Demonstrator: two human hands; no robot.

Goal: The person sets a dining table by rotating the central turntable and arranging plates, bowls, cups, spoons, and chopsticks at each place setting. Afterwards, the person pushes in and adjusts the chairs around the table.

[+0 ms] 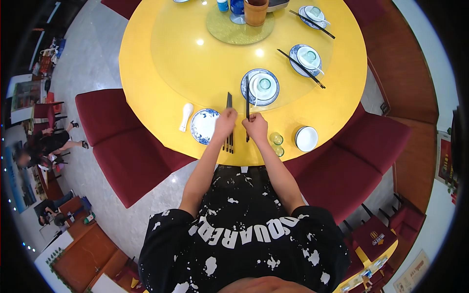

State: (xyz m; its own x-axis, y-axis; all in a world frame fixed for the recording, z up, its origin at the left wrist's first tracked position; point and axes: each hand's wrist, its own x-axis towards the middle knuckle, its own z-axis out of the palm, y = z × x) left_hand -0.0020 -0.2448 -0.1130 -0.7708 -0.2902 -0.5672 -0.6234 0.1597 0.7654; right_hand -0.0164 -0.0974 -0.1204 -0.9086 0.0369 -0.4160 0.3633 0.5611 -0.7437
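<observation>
My left hand [226, 122] is closed around a bundle of several dark chopsticks [229, 100], which point away from me at the table's near edge. My right hand [256, 125] pinches a pair of black chopsticks [247, 97]. Their far ends reach over the left side of a blue-rimmed plate [244, 95]. On that plate sit a white bowl, a spoon and a green glass [264, 84]. Left of my left hand lie a blue-and-white plate [201, 128] and white spoons [186, 116]. Two small greenish glasses [277, 138] stand right of my right hand.
White bowls [307, 139] are stacked at the right of the yellow round table [171, 132]. Two more place settings with chopsticks [305, 68] lie farther right. A wooden container [256, 12] stands on the centre turntable. Red chairs [124, 151] flank me; people sit far left.
</observation>
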